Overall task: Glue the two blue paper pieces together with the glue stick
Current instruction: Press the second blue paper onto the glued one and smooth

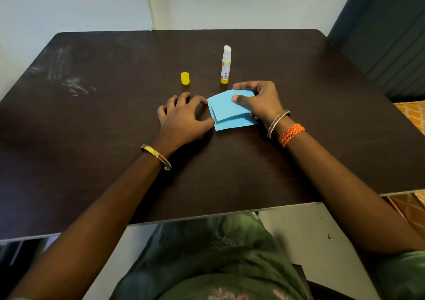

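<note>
Pinched between thumb and fingers of the right hand (pixel 259 99), the upper blue paper piece (pixel 226 106) lies skewed over the lower blue paper piece (pixel 232 125), whose near edge and left corner show beneath it on the dark table (pixel 115 161). Thumb on top, fingers curled round the far edge, the hand covers the right side of both sheets. Left hand (pixel 181 118) rests on the table just beside the papers, fingers spread and loosely bent, gripping nothing; its forefinger tip and thumb tip touch or nearly touch the left edges of the sheets.

Bare tabletop stretches wide to the left, where pale scuff marks (pixel 66 78) streak the surface, and to the right as far as the table's edge. The near edge runs below the forearms, over the person's green garment (pixel 218 253).

Beyond the papers, the glue stick (pixel 225 66) stands upright and uncapped, white glue showing above its yellow-and-white tube, close to the right hand's fingertips but apart from them. Its yellow cap (pixel 185 78) stands alone to the left, well short of the left hand's fingers. Bangles circle both wrists, and an orange braided band (pixel 291 134) sits on the right one.
</note>
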